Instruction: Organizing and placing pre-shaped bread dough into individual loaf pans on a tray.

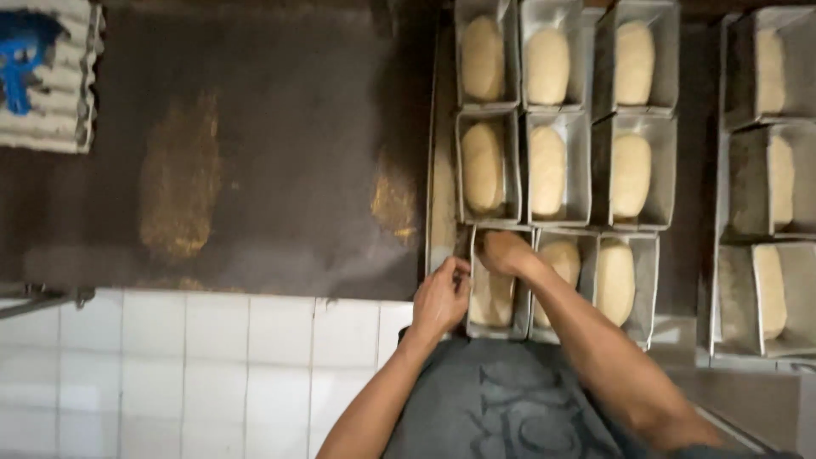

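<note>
Crowding both hands [472, 276], filled loaf tins [548, 166] border the near tin [493, 306].

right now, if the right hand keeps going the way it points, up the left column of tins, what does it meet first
The right hand rests on the near rim of the nearest left-column metal loaf tin. Straight on, it would probably first meet the next metal tin's pale dough loaf, though depth is unclear.

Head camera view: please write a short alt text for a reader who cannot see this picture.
Seen from above, a person's left hand grips the edge of a metal loaf tin while the right hand presses on the dough inside it. The tin is the nearest of nine tins of pale dough in three rows on a tray, with more tins at the right.
</note>
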